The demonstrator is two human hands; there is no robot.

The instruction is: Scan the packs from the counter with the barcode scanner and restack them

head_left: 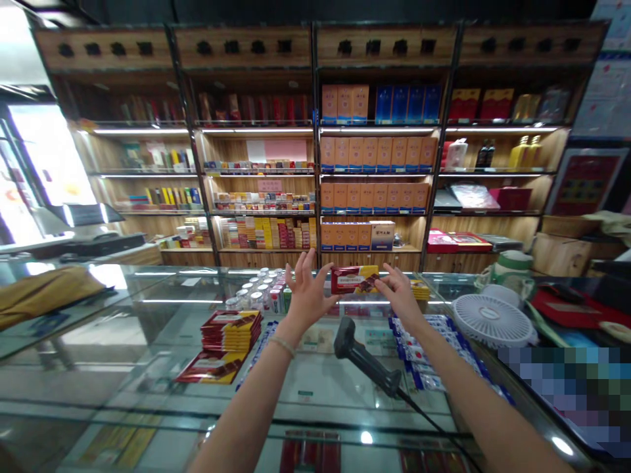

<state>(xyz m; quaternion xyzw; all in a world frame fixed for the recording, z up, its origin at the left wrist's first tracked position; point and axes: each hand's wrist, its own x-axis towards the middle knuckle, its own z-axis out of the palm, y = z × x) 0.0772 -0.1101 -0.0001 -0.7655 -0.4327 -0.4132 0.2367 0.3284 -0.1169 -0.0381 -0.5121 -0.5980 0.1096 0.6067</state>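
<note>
A red and yellow chocolate packet (353,280) is held up level between my two hands, above the glass counter. My left hand (308,289) grips its left end between thumb and index finger, with the other fingers raised. At its right end, the fingers of my right hand (398,292) pinch the corner. Below the packet a dark barcode scanner (367,361) lies on the counter, its cable running toward the lower right. Left of my left forearm stands a stack of similar packets (231,330), with more packets (211,366) lying in front of it.
Blue and white packets (434,348) lie beside my right forearm. Several cans (261,289) stand behind my left hand. A white fan (493,318) and a green and white container (510,269) are at the right. Stocked shelves (318,174) line the back wall.
</note>
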